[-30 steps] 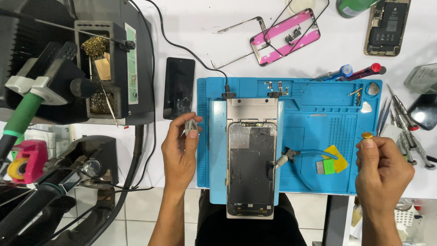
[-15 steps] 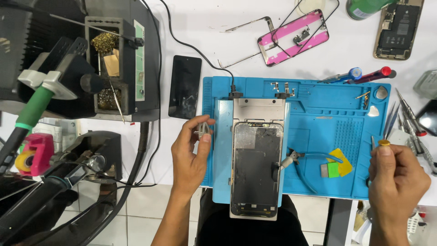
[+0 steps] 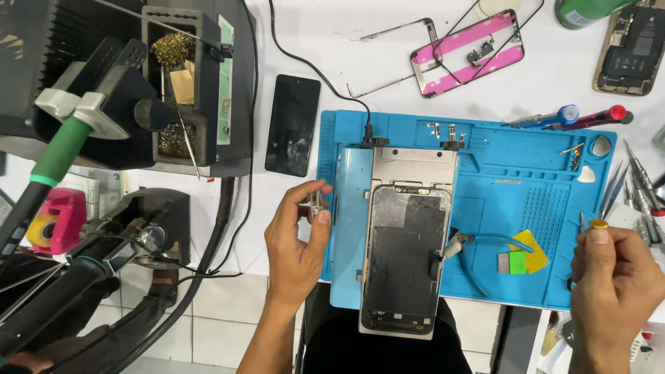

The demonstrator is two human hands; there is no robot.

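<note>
A disassembled phone screen [image 3: 405, 256] lies face down on a metal heating plate [image 3: 413, 166] over a blue work mat [image 3: 526, 208]. My left hand [image 3: 298, 242] rests just left of the plate, its thumb and fingers pinching a small metal part [image 3: 317, 203]. My right hand [image 3: 616, 291] is at the mat's right edge, closed around a thin tool with a brass-coloured cap [image 3: 598, 224]. Blue-handled cutters [image 3: 485, 241] lie on the mat beside the screen.
A black phone [image 3: 293, 125] lies left of the mat. A soldering station [image 3: 187, 83] with brass wool fills the upper left. A pink-edged phone frame [image 3: 467, 52], an opened phone [image 3: 632, 48], screwdrivers [image 3: 575, 118] and tweezers [image 3: 641, 180] lie at the back and right.
My left hand has moved a little away from the plate while it pinches the small part. My right hand has shifted right with the brass-capped tool. The camera has moved slightly.
</note>
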